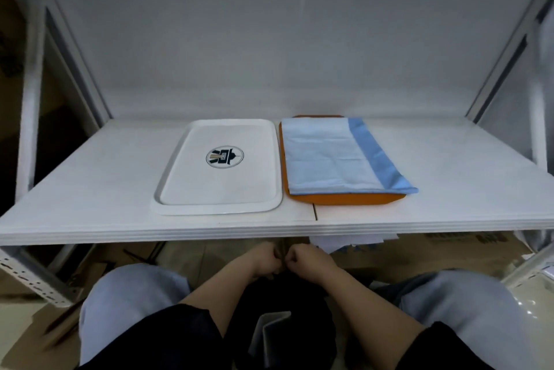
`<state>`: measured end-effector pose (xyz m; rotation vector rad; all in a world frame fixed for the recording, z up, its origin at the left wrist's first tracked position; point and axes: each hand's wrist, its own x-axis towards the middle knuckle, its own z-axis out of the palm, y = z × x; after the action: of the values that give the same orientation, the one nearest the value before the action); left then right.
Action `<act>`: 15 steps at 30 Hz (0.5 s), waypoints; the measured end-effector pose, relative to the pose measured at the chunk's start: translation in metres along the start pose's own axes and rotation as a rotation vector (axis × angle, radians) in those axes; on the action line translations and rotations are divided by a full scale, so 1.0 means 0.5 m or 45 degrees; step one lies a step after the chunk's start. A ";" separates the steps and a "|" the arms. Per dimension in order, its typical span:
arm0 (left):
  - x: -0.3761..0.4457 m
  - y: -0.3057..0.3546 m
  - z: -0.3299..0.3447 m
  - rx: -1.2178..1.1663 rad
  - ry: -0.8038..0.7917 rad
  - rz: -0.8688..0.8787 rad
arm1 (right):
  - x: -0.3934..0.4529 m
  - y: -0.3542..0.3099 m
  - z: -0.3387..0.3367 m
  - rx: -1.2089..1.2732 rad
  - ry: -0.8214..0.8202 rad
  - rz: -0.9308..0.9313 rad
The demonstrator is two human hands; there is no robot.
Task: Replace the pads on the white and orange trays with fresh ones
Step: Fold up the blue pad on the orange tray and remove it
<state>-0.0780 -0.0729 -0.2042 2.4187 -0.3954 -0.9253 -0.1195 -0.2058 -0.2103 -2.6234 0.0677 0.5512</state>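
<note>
1. The white tray (218,168) lies flat on the white table (90,189), left of the middle, with its long side running away from the person.
2. This tray carries no pad; its bare floor shows a round dark logo (224,157) near the centre.
3. The orange tray (344,198) lies just beside the white tray on its right; the 2 rims are very close, and I cannot tell whether they touch.
4. A blue pad (326,156) covers most of the orange tray, pale blue with a darker blue band (377,153) along its right side.
5. The pad's right edge and near right corner hang past the tray's rim onto the table, and a strip of orange shows along the near edge.
6. Both hands are below the table's front edge, close together above the person's lap.
7. The left hand (265,260) has its fingers curled, knuckles facing the other hand.
8. The right hand (305,258) is curled the same way, almost meeting the left.
9. The 2 hands seem to pinch something dark between them, but I cannot tell what it is.
10. Pale blue sheets (332,245) show under the table just beyond the right hand.
11. A grey folded item (271,336) lies in the person's lap.
</note>
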 end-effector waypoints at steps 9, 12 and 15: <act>-0.050 0.083 -0.085 0.102 0.195 0.143 | -0.048 -0.035 -0.105 -0.092 0.240 -0.014; -0.053 0.113 -0.111 0.037 0.256 0.144 | -0.053 -0.041 -0.148 -0.114 0.305 0.002; -0.048 0.141 -0.139 -0.040 0.275 0.158 | -0.048 -0.044 -0.189 -0.120 0.361 -0.022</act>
<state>-0.0535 -0.0954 -0.1078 2.4043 -0.4411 -0.6052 -0.1038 -0.2293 -0.1145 -2.7740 0.1104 0.1768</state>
